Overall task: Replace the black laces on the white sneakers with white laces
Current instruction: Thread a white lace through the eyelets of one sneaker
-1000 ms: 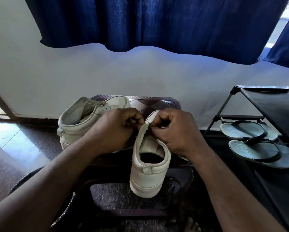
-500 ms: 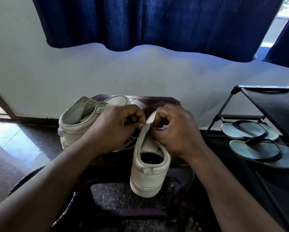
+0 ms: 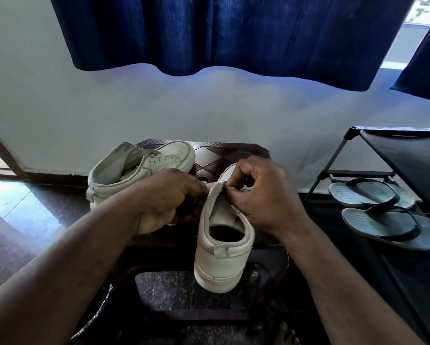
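Step in hand, as judged: lacing work at the top eyelets of the near sneaker (image 3: pixel 221 260). It is held heel toward the camera, toe pointing away, above the front edge of the stool (image 3: pixel 233 151). The left hand (image 3: pixel 166 197) has its fingers curled and grips the near sneaker at its left upper edge. The fingertips meet the top of the tongue (image 3: pixel 218 207). The right hand (image 3: pixel 268 197) has thumb and forefinger pressed together in a pinch at the top of the right eyelet edge, with the other fingers curled. The hands cover the eyelet rows, so whether a lace is inside either pinch, and what colour it is, cannot be told. The far sneaker (image 3: pixel 124 180) lies on the stool to the left, just behind the left hand. Its visible eyelets carry no lace, so it probably remains to be laced. Next move, as judged: feed a lace tip through the open eyelet, draw it taut, then cross to the opposite row. This calls for a fine pinch on the tip while the other hand steadies the upper. Count: sneakers, two; hands, two; stool, one; flip-flops (image 3: pixel 388 227), two, on one rack (image 3: pixel 408 155) at the right.
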`<move>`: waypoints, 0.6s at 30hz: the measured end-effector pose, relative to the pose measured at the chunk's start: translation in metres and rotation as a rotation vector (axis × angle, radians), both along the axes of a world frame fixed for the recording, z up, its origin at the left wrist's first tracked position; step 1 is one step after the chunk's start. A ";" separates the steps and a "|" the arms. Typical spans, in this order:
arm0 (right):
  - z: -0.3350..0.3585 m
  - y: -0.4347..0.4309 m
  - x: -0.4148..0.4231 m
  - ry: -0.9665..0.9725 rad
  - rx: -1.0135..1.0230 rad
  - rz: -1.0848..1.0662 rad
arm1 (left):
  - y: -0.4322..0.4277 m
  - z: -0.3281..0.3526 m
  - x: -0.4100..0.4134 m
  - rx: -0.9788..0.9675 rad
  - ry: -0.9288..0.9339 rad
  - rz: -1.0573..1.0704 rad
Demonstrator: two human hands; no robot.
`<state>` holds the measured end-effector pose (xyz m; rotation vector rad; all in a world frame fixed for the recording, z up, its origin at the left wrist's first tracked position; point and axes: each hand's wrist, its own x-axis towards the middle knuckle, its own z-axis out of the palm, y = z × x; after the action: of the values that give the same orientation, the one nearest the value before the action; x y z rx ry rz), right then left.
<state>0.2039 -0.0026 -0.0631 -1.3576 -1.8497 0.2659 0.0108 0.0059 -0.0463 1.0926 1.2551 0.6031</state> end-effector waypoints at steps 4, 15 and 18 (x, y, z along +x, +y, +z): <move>0.000 0.001 0.004 0.056 -0.096 0.022 | 0.003 -0.003 -0.001 0.000 0.034 -0.002; -0.001 0.009 0.030 0.350 -0.350 -0.044 | 0.002 0.000 0.002 0.238 0.302 -0.030; -0.003 0.012 0.033 0.409 -0.361 -0.072 | 0.000 -0.004 -0.004 0.175 0.157 -0.017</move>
<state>0.2368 0.0098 -0.0658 -1.4729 -1.4510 0.8078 0.0067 0.0061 -0.0501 1.3156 1.3452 0.6336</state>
